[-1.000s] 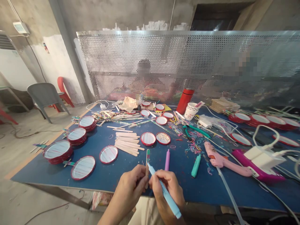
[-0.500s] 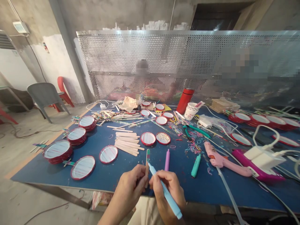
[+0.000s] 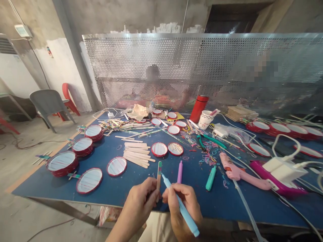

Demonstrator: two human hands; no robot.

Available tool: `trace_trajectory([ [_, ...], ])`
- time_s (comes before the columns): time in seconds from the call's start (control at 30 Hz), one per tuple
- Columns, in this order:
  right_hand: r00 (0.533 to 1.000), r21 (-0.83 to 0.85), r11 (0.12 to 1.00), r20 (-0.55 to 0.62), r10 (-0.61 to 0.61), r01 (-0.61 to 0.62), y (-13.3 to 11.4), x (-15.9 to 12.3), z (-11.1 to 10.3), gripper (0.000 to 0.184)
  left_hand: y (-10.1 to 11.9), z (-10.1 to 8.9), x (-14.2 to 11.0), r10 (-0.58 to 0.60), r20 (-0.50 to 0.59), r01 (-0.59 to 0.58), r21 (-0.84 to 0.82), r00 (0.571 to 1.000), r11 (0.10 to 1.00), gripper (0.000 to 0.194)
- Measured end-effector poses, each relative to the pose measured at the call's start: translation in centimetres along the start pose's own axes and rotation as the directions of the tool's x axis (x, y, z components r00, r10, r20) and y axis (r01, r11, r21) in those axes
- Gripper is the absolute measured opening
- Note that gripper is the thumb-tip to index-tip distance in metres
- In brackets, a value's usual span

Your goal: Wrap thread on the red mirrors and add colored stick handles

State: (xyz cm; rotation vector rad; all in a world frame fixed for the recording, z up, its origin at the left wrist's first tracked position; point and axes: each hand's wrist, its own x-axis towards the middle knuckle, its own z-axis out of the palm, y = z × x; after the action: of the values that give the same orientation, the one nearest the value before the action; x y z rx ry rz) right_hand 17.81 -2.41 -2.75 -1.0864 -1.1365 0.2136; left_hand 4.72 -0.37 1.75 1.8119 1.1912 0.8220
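Note:
Upright in my left hand is a wooden craft stick, pinched near its lower end; its top is coloured green with darker bands beneath. My right hand grips a light blue marker like a pen, its tip just to the right of the stick and seemingly apart from it. Just beyond my right hand lies a purple marker, and further right a teal marker. Plain craft sticks are laid in a stack ahead of my left hand.
Round red-rimmed drum-like pieces stand along the left side of the blue table. A pink glue gun and a magenta power strip with cables occupy the right. At the back are a red bottle and a perforated metal screen.
My right hand has shifted slightly right and down with the light blue marker, so its tip has come away from the stick. My left hand has hardly moved.

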Motion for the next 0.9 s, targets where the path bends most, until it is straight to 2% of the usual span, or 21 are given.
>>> trace_trajectory([
  [0.07,1.000,0.001,1.000,0.010,-0.009,0.009,-0.1,0.0,0.1,0.020,0.0,0.0,0.0,0.004,-0.002,-0.004,0.008,1.000,1.000,0.015],
  [0.2,0.997,0.049,0.996,-0.004,0.075,-0.075,-0.2,0.1,0.2,0.015,0.2,-0.1,0.1,-0.019,0.026,0.018,0.010,0.999,1.000,0.017],
  [0.33,1.000,0.065,0.998,0.007,0.006,-0.007,-0.1,0.2,0.2,0.013,0.0,0.0,0.1,-0.032,0.038,0.032,0.020,0.999,0.999,0.018],
  [0.5,0.992,0.113,0.985,0.003,0.129,-0.128,-0.9,0.2,0.2,0.016,-0.2,0.1,0.0,-0.020,0.030,0.020,0.015,0.999,1.000,0.018],
  [0.63,0.993,0.067,0.991,0.032,0.116,-0.118,-1.0,0.4,0.0,0.016,-0.3,0.1,0.0,-0.016,0.042,0.015,0.034,0.999,0.999,0.018],
  [0.8,0.999,0.076,0.997,0.006,0.033,-0.034,-0.6,0.7,-0.2,0.008,-0.8,0.4,-0.1,0.005,-0.007,-0.005,0.008,1.000,1.000,0.017],
  [0.9,0.999,0.007,0.999,-0.017,0.042,-0.041,-0.2,0.5,-0.2,0.010,-0.8,0.4,0.0,0.009,-0.003,-0.009,-0.018,1.000,1.000,0.016],
])
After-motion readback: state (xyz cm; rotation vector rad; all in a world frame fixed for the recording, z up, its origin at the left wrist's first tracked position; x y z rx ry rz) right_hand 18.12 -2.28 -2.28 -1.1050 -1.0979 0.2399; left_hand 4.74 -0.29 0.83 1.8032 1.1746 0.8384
